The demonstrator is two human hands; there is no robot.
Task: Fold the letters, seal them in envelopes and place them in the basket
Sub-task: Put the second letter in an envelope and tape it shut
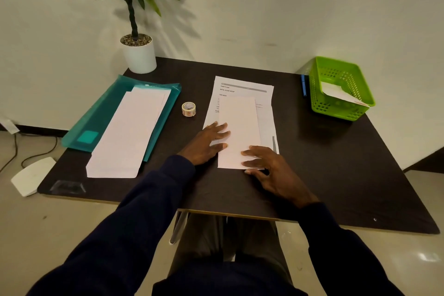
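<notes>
Here, at a dark table, both hands down on a long pale envelope. Pressing its left edge about midway, the left hand, spread flat with straight fingers. Resting on its near right corner, the uncurled fingertips of the right hand, gripping nothing.

Laid atop the printed letters at the table's middle, set lengthwise and pointing straight away from the body. Judged an envelope by a tint matching the stack of envelopes on the teal folder at left, though possibly a folded sheet; no open flap to be seen.

Just left of the letters, a tape roll, nearer the left hand. At the far right corner, a green basket, well apart from both hands, already holding one white piece tilted against its wall.

Likely step: flattening or closing up before sealing. For the tape, the left hand nearer. For the trip to the basket, the right, with a reach forward and to the right.
</notes>
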